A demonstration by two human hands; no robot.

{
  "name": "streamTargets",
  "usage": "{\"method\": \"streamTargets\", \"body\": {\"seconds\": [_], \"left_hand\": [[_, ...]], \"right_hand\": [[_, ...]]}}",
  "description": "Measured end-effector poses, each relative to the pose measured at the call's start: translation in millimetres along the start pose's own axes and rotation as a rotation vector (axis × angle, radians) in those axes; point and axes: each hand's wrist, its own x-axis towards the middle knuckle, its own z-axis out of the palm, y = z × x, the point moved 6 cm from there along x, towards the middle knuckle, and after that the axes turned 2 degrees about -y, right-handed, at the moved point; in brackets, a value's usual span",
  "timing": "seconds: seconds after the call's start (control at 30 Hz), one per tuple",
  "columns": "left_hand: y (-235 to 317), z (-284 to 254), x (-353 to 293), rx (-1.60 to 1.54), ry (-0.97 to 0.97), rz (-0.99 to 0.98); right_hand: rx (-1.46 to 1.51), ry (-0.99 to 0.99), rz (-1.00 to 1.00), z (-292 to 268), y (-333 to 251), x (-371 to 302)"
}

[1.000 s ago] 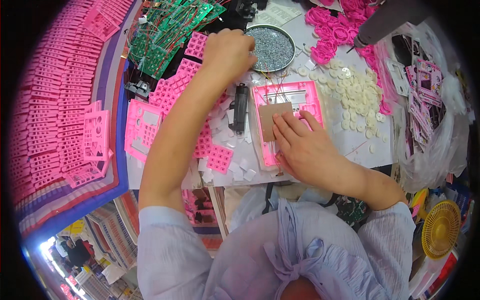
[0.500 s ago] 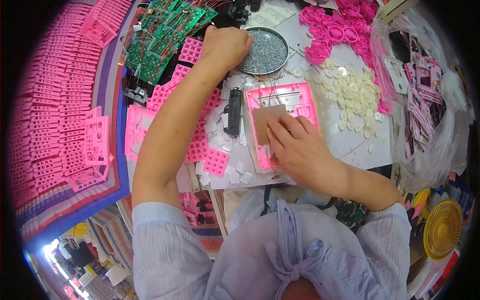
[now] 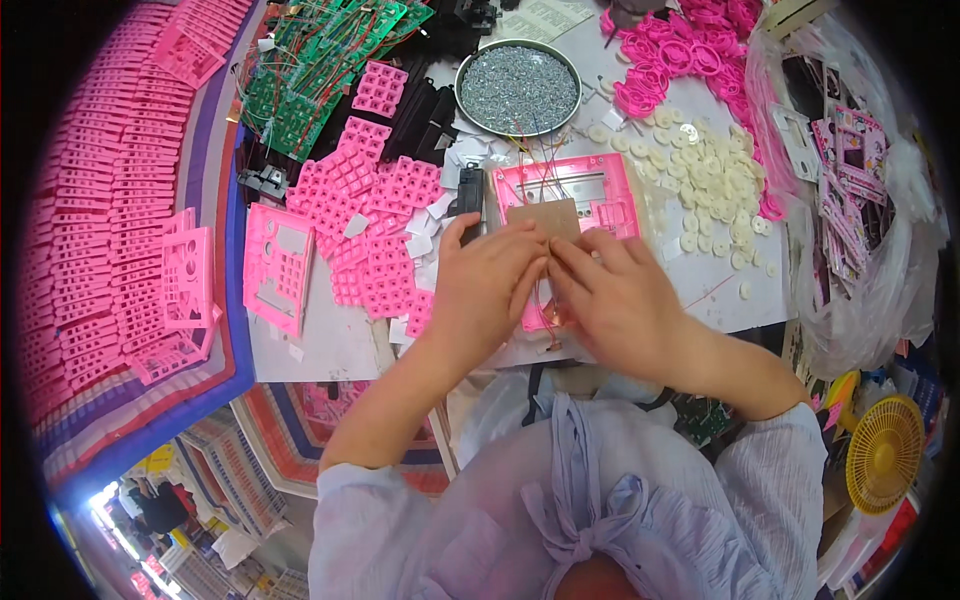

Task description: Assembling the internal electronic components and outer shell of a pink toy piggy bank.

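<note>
In front of me lies a pink plastic housing [image 3: 616, 188] with thin wires and metal strips inside. Over it is a small brown circuit board [image 3: 550, 214], its near edge between my hands. My right hand [image 3: 622, 300] pinches that edge from the right. My left hand [image 3: 488, 288] meets it there, thumb and fingers drawn together; whatever sits in those fingertips is hidden. A black plastic part [image 3: 470, 190] stands just left of the housing, partly behind my left hand. Beyond the housing is a round tray [image 3: 577, 98] full of tiny grey metal screws.
Pink button pads [image 3: 385, 275] and another pink housing [image 3: 275, 270] lie left, before green circuit boards [image 3: 320, 75] with wires. White discs [image 3: 715, 185] and pink rings [image 3: 680, 60] spread right, beside a clear plastic bag [image 3: 860, 280]. Pink housings [image 3: 90, 220] are stacked far left.
My left hand has come back from the screw tray to the brown board, meeting my right hand. My right hand stays at the board, its fingers drawn toward the near edge.
</note>
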Motion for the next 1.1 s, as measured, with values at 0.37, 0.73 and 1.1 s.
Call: {"method": "streamTargets", "body": {"seconds": [0.37, 0.73, 1.1], "left_hand": [[0.3, 6.2, -12.8, -0.076, 0.102, -0.113], [-3.9, 13.7, -18.9, -0.132, 0.13, -0.126], [-6.1, 12.5, -19.5, -0.193, 0.185, -0.106]], "right_hand": [[1.583, 0.589, -0.102, -128.7, 122.6, 83.0], [1.586, 0.538, 0.001, -28.6, 48.1, 44.2], [1.642, 0.596, -0.01, -23.4, 41.4, 40.8]]}}
